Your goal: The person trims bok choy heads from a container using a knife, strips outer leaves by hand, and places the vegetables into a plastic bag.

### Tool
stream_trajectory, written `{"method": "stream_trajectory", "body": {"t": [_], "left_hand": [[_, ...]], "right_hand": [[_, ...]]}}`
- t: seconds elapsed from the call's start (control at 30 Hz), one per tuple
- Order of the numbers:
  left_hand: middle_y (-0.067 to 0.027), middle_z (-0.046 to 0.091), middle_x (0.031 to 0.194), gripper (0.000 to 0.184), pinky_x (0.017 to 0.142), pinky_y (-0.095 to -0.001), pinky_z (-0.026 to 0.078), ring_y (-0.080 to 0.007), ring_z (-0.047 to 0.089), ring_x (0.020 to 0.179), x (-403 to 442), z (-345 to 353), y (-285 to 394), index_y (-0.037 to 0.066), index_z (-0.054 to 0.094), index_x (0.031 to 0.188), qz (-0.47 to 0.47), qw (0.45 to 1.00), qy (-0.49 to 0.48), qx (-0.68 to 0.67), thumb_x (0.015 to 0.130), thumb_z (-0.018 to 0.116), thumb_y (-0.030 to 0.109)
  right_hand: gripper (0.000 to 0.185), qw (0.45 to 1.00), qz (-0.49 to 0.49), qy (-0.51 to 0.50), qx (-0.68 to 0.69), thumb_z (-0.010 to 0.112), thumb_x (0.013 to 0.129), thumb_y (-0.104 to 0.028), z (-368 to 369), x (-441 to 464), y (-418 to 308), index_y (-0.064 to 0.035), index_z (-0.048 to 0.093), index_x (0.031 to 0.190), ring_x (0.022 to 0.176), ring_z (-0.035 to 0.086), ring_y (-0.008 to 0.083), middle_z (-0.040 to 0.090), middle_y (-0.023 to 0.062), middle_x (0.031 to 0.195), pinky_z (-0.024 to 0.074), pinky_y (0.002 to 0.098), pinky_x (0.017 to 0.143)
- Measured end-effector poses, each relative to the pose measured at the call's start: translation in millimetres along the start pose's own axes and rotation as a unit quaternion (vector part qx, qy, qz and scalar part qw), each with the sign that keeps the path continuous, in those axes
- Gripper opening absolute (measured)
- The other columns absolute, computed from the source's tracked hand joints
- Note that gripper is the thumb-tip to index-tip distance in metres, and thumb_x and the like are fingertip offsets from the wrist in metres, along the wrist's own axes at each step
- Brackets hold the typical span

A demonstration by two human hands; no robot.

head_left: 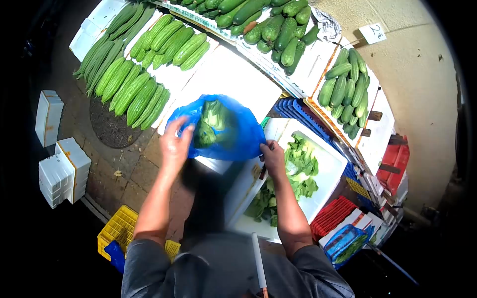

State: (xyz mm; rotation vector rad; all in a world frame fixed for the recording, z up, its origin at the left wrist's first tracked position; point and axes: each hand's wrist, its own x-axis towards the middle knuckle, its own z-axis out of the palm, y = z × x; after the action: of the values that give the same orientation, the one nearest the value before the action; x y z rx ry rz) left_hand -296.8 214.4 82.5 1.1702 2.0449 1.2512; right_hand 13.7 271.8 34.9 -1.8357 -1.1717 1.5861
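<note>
A blue plastic bag (pixel 246 136) is spread wide in front of me, with a green leafy vegetable (pixel 212 119) inside. At its left edge, my left hand (pixel 174 146) has thumb and fingers curled at the plastic. My right hand (pixel 274 158) pinches the bag's right edge. A narrow dark object (pixel 262 172) shows below the right fingers; its kind is unclear. Under my right forearm stands a white foam box (pixel 329 164) holding leafy greens (pixel 304 174) and loose leaves.
Bitter melons (pixel 136 99), long green gourds (pixel 117 39) and cucumbers (pixel 348 89) lie on white boards. Larger green gourds (pixel 283 37) sit at the back. A price card (pixel 372 33) stands by the wall. White foam boxes (pixel 64 171) and a yellow crate (pixel 119 228) are at left.
</note>
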Motion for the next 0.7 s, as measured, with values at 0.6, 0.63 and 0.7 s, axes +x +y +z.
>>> {"method": "stream_trajectory", "body": {"t": [0.6,0.63,0.7], "left_hand": [[-0.0091,0.067,0.074,0.021,0.068,-0.0375,0.051,-0.0232,0.065,0.070,14.6,77.3,-214.5,0.000,0.069,0.096,-0.085,0.973,-0.099,0.192,0.089,0.069,0.020],[-0.0058,0.066,0.074,0.018,0.065,-0.0346,0.049,-0.0187,0.062,0.067,20.9,71.0,-187.6,0.001,0.069,0.095,-0.152,0.975,-0.120,0.109,0.090,0.068,0.019],[0.0034,0.060,0.074,0.012,0.057,-0.0252,0.041,-0.0054,0.049,0.062,26.3,64.0,-167.3,0.003,0.070,0.097,-0.268,0.949,-0.155,-0.068,0.094,0.064,0.013]], "right_hand": [[0.036,0.949,0.113,0.269,0.122,0.069,0.094,-0.035,-78.7,57.7,47.2,-0.0012,0.055,0.091,0.047,0.049,0.0142,0.055,0.0064,0.072,0.0475,0.0322,0.045],[0.041,0.937,0.131,0.279,0.164,0.071,0.093,-0.036,-81.5,66.4,31.5,0.0021,0.054,0.095,0.050,0.052,0.0163,0.055,0.0070,0.072,0.0476,0.0321,0.045],[0.042,0.944,0.127,0.282,0.116,0.072,0.092,-0.032,-100.2,104.0,60.2,0.0065,0.060,0.103,0.067,0.058,0.0191,0.061,0.0101,0.081,0.0486,0.0357,0.058]]}}
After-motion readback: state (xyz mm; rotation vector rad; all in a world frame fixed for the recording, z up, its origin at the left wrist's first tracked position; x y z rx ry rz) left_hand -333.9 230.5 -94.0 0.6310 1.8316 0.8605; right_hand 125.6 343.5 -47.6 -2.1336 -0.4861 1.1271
